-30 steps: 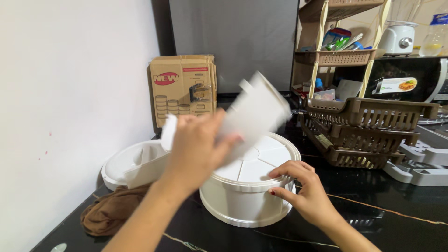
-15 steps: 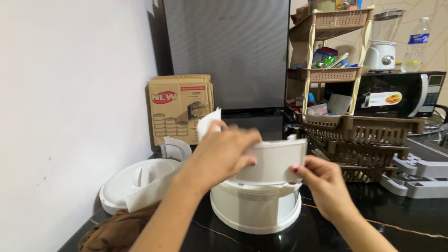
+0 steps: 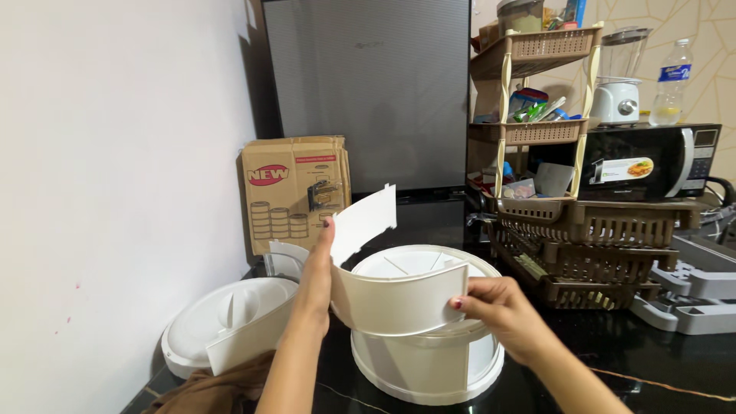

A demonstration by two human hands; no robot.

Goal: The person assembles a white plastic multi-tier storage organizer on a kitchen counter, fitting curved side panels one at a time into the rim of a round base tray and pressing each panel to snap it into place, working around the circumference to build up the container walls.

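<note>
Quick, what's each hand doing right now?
Left hand: closed on the curved white panel.
Right hand: gripping the same panel's other end.

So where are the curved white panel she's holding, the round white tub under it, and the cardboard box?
Curved white panel [image 3: 399,305], head view, middle of its outer face.
Round white tub [image 3: 418,372], head view, front wall below the panel.
Cardboard box [image 3: 295,195], head view, centre of its printed front.

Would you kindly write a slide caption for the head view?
Left hand and right hand hold a curved white panel over a round white container.
</note>
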